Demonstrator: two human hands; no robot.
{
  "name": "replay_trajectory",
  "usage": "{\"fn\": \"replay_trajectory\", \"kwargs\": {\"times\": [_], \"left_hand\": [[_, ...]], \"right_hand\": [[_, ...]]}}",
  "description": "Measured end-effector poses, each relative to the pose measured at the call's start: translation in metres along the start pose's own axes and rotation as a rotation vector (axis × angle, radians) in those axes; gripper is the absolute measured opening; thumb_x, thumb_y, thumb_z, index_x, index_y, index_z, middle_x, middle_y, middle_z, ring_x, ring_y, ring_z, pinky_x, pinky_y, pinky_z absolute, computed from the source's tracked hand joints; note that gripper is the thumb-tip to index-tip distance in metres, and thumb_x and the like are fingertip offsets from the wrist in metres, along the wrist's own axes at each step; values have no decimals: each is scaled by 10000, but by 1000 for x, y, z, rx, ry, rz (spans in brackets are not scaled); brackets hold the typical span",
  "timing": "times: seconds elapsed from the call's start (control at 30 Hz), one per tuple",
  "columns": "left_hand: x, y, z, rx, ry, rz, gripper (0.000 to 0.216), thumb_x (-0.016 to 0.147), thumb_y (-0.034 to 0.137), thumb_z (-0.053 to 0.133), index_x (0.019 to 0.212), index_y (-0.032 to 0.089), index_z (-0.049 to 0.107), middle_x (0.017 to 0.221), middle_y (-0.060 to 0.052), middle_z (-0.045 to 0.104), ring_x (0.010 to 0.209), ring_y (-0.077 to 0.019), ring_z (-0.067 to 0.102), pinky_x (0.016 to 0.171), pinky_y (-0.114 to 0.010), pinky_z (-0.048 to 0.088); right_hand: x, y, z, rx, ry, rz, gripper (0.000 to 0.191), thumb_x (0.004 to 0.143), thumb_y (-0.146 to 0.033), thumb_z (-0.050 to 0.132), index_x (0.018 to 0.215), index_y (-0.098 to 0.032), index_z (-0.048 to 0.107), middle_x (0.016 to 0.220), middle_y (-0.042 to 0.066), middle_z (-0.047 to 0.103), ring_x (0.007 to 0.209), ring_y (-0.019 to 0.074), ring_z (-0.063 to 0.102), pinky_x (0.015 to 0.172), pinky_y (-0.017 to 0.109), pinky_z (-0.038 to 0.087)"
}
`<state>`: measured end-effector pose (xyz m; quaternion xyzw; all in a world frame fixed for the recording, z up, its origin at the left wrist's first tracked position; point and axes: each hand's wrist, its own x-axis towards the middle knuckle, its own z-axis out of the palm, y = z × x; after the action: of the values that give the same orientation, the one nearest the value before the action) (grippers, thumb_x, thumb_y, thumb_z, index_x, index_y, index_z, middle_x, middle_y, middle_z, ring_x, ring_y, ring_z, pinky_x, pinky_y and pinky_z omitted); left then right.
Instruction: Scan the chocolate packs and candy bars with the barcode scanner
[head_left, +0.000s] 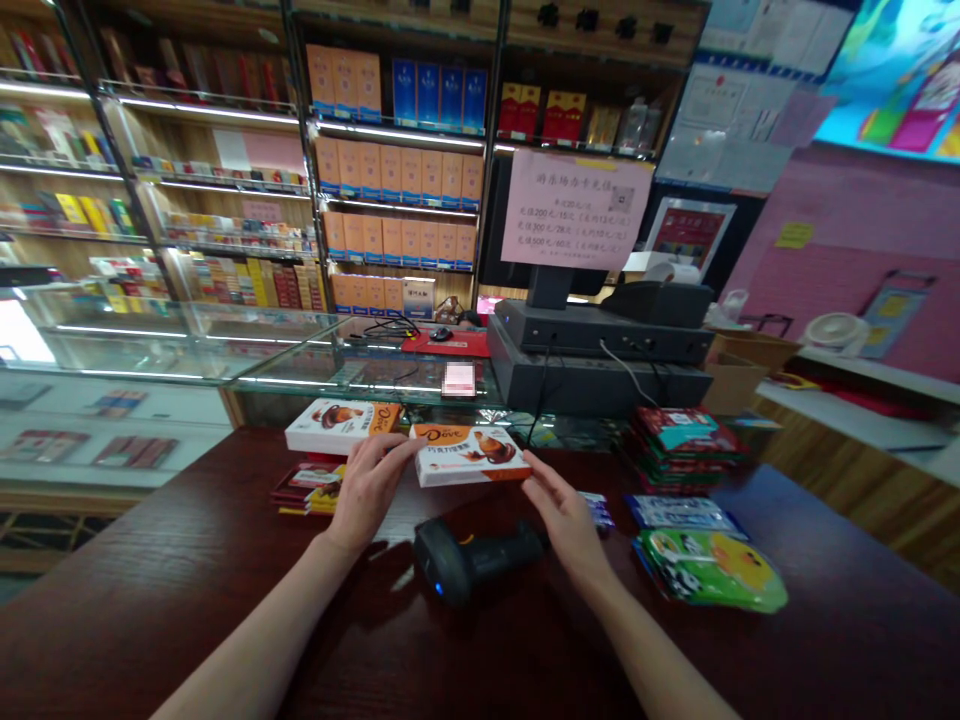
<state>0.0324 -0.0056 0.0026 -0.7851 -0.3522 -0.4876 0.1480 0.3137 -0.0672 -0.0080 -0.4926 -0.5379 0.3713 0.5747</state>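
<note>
A white and orange Dove chocolate box (469, 456) is held between my two hands above the dark wooden counter. My left hand (369, 485) grips its left end with thumb and fingers. At the right end, the fingers of my right hand (564, 515) close on the box's edge. Below the box lies a black barcode scanner (469, 562) with a small blue light lit. Just beyond my left hand, another Dove box (330, 425) rests on a stack of red and yellow packets (307, 487), which my hand partly covers.
To the right lie a green panda-print pack (712, 570), blue-white packets (684, 515) and a pile of red-green packets (682, 445). Behind stand a cash register (592, 365), its screen covered by a pink sign (566, 210), and a glass display case (360, 375).
</note>
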Motion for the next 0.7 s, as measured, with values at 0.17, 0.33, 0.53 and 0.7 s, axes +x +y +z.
{"fn": "replay_trajectory", "kwargs": {"times": [0.17,0.33,0.53,0.7], "left_hand": [[-1,-3,6,-77,-13,-113,334,1016,263,446,1290,292,634,1155,-54,701,1069,-189,656,968,-356,511],[1,-5,7,-197,-26,-251,364,1021,278,406,1357,253,545,1261,-61,703,1229,-207,612,1076,-419,475],[3,-7,-3,-318,-125,-355,394,1015,371,424,1376,222,480,1349,-103,656,1315,-243,562,1128,-490,419],[6,-9,-4,-260,-147,-309,358,985,380,518,1311,234,537,1422,-103,592,1391,-255,488,1141,-478,410]], "right_hand": [[-2,4,5,10,-10,-26,658,861,-579,654,1419,-245,557,1472,95,561,1371,303,515,1177,522,382],[-4,5,10,6,-34,-38,682,881,-597,626,1461,-258,508,1511,92,519,1417,300,459,1176,502,390],[-8,3,14,11,-54,-42,677,886,-596,624,1460,-254,509,1539,93,484,1424,297,450,1214,520,323],[-9,6,17,8,-72,-63,651,903,-569,611,1466,-263,499,1562,87,451,1447,280,415,1215,514,327]]}}
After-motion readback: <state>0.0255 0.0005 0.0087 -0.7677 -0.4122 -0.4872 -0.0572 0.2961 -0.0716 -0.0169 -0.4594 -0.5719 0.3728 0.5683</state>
